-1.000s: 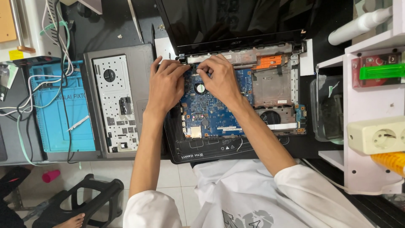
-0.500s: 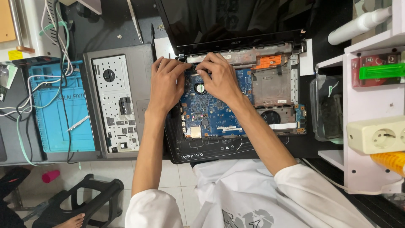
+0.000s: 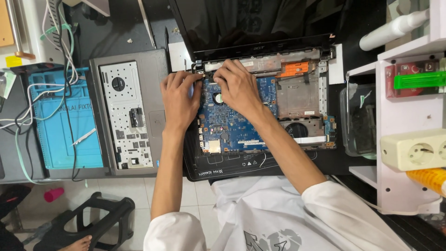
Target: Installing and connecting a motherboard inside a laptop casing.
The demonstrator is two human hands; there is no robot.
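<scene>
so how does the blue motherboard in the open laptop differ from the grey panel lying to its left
The blue motherboard sits inside the laptop base, while the grey panel lies detached beside it. The motherboard is blue with chips and connectors; the panel is grey with a perforated white metal plate. The left hand and right hand rest over the motherboard; nothing touches the panel. Both lie flat.

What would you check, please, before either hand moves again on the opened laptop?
1. Left hand on the laptop base's left edge, fingers towards the hinge: ok.
2. Right hand on the blue mainboard, fingertips at the top edge: ok.
3. What the fingertips pinch: cannot tell, hidden.
4. Removed grey cover panel lies apart, left of the laptop: ok.
5. White cables stay over the blue mat, away from both hands: ok.
</scene>
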